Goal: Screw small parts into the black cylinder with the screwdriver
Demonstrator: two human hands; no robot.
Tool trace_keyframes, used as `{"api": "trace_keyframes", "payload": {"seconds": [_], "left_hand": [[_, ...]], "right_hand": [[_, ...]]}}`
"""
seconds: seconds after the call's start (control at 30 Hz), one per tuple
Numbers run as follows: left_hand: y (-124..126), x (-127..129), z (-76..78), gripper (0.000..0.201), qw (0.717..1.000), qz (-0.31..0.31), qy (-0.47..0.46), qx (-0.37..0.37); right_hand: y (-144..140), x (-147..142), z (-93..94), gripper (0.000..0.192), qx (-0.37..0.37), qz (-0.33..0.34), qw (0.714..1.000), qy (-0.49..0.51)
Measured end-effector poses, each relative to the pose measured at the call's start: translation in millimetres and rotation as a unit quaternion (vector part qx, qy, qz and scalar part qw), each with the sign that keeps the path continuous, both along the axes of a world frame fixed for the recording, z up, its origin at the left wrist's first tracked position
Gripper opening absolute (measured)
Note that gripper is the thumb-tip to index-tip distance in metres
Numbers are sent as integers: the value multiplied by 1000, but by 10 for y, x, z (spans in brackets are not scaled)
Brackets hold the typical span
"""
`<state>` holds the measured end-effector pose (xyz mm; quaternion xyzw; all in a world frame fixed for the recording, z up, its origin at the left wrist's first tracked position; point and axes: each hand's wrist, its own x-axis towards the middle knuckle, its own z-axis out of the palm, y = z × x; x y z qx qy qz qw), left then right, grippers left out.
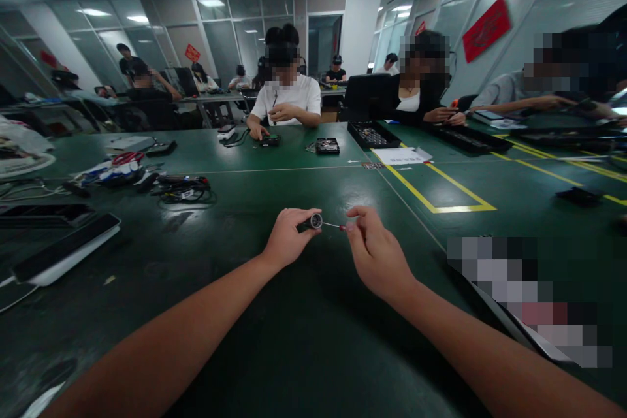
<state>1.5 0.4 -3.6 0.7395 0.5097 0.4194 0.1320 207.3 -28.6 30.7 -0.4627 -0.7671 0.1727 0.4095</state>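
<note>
My left hand (287, 236) is closed around a small dark cylindrical part (316, 221) whose round, hollow-looking end with a pale rim faces me. Between the fingertips of my right hand (376, 249) is a thin screwdriver (335, 226) with a red handle. Its metal shaft points left, and the tip reaches the rim of the cylinder; whether it touches a screw is too small to tell. Both hands are above the green table (294, 313).
Left lie a bundle of black cables (183, 189), red-handled scissors (128, 157) and a long black-and-white device (68, 248). Yellow tape (463, 209) marks the table at right, near a paper sheet (401, 155). Black trays (373, 135) stand farther back, before seated people (289, 101).
</note>
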Motion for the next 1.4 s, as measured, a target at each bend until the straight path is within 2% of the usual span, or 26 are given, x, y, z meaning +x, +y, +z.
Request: {"api": "trace_keyframes", "payload": {"seconds": [0.13, 0.23, 0.3, 0.37, 0.43, 0.6, 0.8, 1.4], "left_hand": [[-12, -4, 12, 39, 1000, 2, -6, -6], [-43, 16, 48, 37, 1000, -15, 13, 1], [-52, 27, 69, 35, 999, -24, 31, 17], [-44, 25, 73, 34, 999, -17, 42, 27], [-24, 15, 57, 34, 999, -9, 41, 23], [-2, 5, 9, 37, 999, -24, 32, 5], [-55, 46, 50, 39, 999, -22, 39, -18], [-31, 28, 24, 38, 1000, -8, 20, -12]], "right_hand": [[19, -18, -43, 14, 2, -2, 995, 96], [93, -33, -75, 19, -39, -18, 979, 199], [176, -36, -115, 26, -93, -38, 952, 289], [261, -33, -164, 31, -139, -50, 913, 381], [317, -27, -205, 30, -152, -68, 896, 411], [269, -34, -181, 28, -102, -64, 926, 358], [164, -46, -55, 25, -79, -43, 953, 288], [128, -2, -101, 22, -51, 6, 975, 215]]}}
